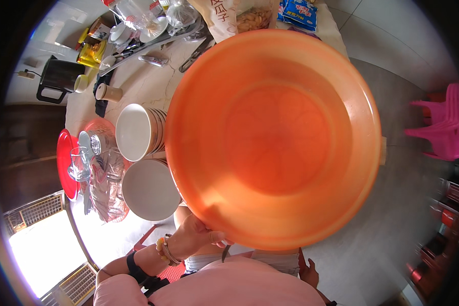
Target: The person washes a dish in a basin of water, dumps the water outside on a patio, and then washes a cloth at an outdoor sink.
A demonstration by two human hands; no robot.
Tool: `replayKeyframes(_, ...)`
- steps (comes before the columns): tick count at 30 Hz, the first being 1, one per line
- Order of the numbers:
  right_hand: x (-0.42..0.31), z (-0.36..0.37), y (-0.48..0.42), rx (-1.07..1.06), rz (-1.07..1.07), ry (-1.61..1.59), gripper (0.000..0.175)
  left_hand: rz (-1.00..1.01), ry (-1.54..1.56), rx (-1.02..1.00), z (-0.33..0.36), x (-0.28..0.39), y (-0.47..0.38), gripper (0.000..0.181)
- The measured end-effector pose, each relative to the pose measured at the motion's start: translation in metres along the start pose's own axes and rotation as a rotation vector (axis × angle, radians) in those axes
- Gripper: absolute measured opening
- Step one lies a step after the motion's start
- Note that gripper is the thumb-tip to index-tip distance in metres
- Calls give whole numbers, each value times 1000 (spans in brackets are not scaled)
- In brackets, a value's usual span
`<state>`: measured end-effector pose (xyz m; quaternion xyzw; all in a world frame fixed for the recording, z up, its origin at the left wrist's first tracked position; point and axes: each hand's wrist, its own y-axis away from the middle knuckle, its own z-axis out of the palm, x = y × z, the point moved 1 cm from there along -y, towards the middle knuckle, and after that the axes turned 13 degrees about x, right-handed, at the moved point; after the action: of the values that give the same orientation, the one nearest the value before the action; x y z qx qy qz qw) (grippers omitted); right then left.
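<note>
A large orange plastic basin [277, 141] fills the middle of the head view, its inside facing me. My left hand [204, 235] grips its near rim, thumb on the inner side. The basin hides part of the table behind it. My right hand [310, 273] hangs low beside my right thigh, with its fingers apart and nothing seen in it. Left of the basin, a stack of white bowls [134, 132] stands near a second stack of white bowls or dishes [151, 190], partly covered by the basin's edge.
A pink basket [103, 124] holds glasses and clear packaging, with a red plastic basin [67, 164] beside it. On the marble-patterned table [145, 88] are a paper cup [109, 93], a tube [153, 61] and a black kettle [59, 76]. Pink plastic chairs [447, 122] stand far right.
</note>
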<state>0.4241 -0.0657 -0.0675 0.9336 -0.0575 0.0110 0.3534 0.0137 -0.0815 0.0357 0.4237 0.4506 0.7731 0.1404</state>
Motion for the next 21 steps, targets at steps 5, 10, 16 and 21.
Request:
replayKeyframes(5,-2,-6,0,-36,-30,23,36,-65,-21,25,10,11,3,25)
replayKeyframes(10,6,-1,0,-102,-137,68,43,-117,95,145,17,11,9,32)
replayKeyframes(16,-26,-68,-39,-83,-330,170,59,-72,187,232,18,-1,10,46)
replayKeyframes(21,-104,-208,-106,64,36,-836,39,25,104,446,20,-28,-28,52)
